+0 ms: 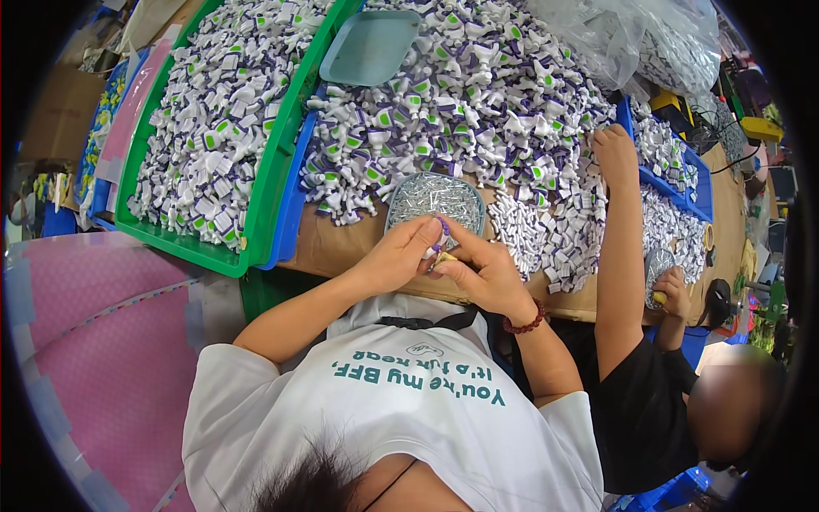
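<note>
Left hand (399, 256) and right hand (478, 271) meet just above the near edge of the desk (341, 247), fingers pinched together on a small white-and-purple plastic piece (441, 241) held between them — the left grips its top, the right closes around it from below. Both forearms rise from the lower edge, elbows bent and drawn in toward the chest, a beaded bracelet (526, 323) on the right wrist. Just beyond the fingertips sits a round dish of small silvery parts (435, 198), and behind it a broad heap of white, purple and green plastic pieces (461, 94). Risk, as I judge it: the piece is tiny and pinched only at the fingertips, so a slip could drop it into the dish or the lap. A co-worker's arm (620, 247) reaches into the heap just beside the right elbow — a bump is possible.
</note>
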`<act>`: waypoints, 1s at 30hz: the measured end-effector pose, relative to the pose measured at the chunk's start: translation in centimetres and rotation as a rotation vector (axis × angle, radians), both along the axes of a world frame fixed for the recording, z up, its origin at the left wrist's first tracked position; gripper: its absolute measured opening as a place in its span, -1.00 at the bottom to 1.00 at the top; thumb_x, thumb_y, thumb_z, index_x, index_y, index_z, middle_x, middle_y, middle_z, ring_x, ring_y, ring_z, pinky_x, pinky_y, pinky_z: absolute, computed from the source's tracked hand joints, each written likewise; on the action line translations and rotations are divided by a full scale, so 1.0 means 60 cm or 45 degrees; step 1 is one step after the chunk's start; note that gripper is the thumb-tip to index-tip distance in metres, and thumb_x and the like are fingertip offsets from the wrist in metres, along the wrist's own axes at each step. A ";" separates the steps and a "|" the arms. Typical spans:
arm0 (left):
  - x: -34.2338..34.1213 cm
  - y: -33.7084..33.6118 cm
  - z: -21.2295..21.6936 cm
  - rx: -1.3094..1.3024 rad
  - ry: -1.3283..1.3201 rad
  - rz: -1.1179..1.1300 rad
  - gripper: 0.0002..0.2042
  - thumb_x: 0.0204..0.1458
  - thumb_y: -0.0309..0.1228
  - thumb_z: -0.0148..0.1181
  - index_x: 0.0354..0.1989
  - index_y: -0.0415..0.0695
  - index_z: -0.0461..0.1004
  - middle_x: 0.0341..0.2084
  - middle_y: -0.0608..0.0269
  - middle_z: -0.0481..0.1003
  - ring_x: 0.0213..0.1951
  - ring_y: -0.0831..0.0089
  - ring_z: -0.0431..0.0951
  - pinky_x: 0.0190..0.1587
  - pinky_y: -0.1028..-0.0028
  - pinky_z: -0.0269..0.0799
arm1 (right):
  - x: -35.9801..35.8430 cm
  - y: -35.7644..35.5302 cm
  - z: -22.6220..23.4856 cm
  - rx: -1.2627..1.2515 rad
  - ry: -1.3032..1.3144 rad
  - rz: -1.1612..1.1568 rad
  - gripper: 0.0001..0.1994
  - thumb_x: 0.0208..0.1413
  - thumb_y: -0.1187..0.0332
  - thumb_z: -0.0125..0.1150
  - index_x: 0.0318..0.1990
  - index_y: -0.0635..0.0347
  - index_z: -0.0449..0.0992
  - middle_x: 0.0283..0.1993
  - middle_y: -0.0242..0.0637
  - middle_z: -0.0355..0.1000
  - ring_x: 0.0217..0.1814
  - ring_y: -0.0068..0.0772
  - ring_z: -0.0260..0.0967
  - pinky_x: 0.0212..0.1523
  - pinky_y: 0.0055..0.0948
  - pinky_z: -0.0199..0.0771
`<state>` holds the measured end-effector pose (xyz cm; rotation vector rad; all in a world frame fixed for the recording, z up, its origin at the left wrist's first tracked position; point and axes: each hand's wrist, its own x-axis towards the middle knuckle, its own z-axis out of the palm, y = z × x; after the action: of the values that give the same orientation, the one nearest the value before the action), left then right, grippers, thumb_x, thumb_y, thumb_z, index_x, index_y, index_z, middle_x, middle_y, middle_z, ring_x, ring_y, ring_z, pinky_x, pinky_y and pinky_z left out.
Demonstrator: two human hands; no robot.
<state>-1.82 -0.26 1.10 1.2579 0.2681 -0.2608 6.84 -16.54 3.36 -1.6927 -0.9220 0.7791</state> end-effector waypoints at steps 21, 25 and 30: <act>-0.022 0.018 -0.039 -0.327 0.212 0.078 -0.64 0.24 -0.12 -0.30 -0.36 -0.12 0.34 -0.60 0.39 0.31 -0.63 0.66 0.21 -0.63 0.58 0.10 | 0.000 0.040 -0.056 0.007 0.257 -0.076 -0.60 -0.01 0.49 0.20 0.05 0.29 0.38 -0.42 -0.29 0.52 -0.43 -0.64 0.42 -0.42 -0.66 0.38; 0.008 0.097 0.029 -0.629 -0.121 0.758 -0.60 0.20 -0.04 -0.29 -0.17 -0.14 0.29 -0.34 0.25 0.38 -0.41 0.52 0.39 -0.44 0.59 0.30 | 0.012 0.039 -0.055 0.040 0.463 -0.145 -0.63 0.05 0.47 0.15 0.05 0.29 0.37 -0.44 -0.40 0.47 -0.55 -0.79 0.23 -0.55 -0.76 0.21; 0.024 0.166 0.124 -0.285 -0.826 1.225 -0.53 0.20 -0.04 -0.29 0.14 -0.13 0.06 0.05 -0.01 0.28 -0.15 0.31 0.45 -0.25 0.58 0.35 | 0.018 0.021 -0.082 -0.126 0.238 -0.197 -0.70 0.05 0.44 0.15 -0.03 0.28 0.43 -0.46 -0.35 0.48 -0.57 -0.72 0.28 -0.56 -0.67 0.25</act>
<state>-0.41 9.73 8.53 0.8172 0.2425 0.9057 7.90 -15.28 -1.55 -1.7205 -0.6253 0.8736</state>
